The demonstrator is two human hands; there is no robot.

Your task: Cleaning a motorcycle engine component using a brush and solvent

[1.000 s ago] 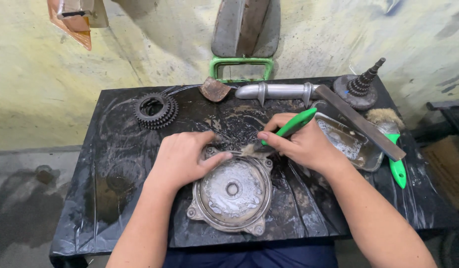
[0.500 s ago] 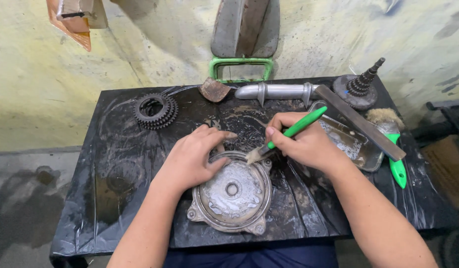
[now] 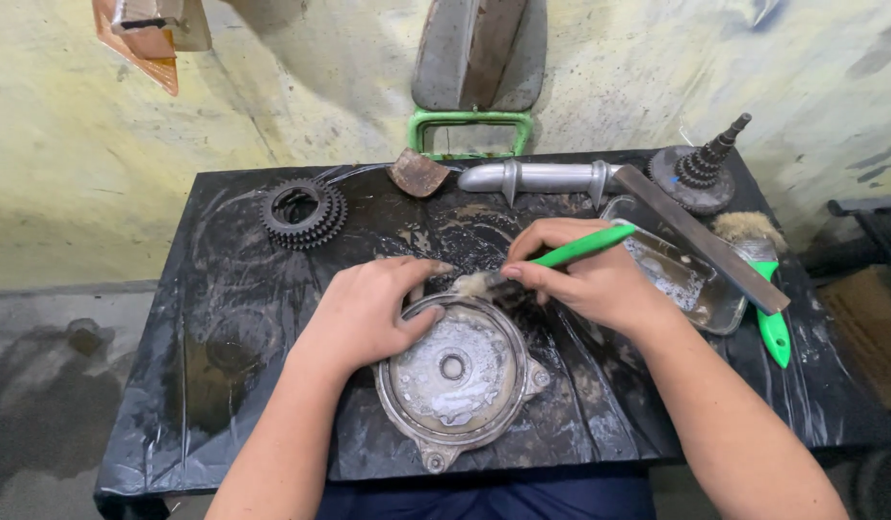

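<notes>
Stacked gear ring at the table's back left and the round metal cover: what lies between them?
In the head view, only the left hand, resting on the round metal cover; beyond it, wet black table sheet up to the stacked gear ring.

A round grey metal cover plate (image 3: 453,371) lies at the table's (image 3: 224,385) front edge; a dark toothed gear cluster (image 3: 302,212) sits near its back-left corner, a shallow metal tray (image 3: 677,279) toward its right edge.
</notes>
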